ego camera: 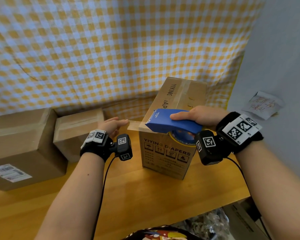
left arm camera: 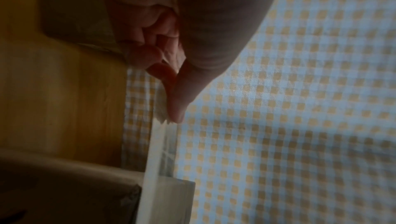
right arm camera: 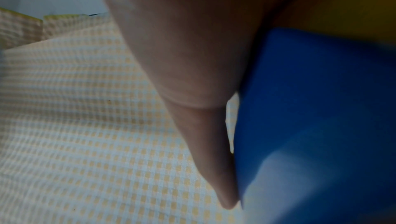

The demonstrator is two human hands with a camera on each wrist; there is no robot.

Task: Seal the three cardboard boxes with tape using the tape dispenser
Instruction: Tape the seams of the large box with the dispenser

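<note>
On the near part of the worktop [ego camera: 145,196] stands the printed cardboard box [ego camera: 166,153], upright, right of centre. The right hand [ego camera: 197,116] is wrapped around the blue tape dispenser [ego camera: 171,122], held at the box's top near-left edge. A strip of clear tape [ego camera: 133,125] runs left from its blade to the left hand [ego camera: 111,126], whose extended fingers hold the free end; the left wrist view shows a fingertip [left arm camera: 175,110] on the serrated tape end. To do this well, I would keep the strip taut and level, press the free end down over the box's side, then draw the dispenser straight along the seam. Farther left, two plain boxes [ego camera: 24,141] sit side by side against the checked cloth [ego camera: 111,49].
</note>
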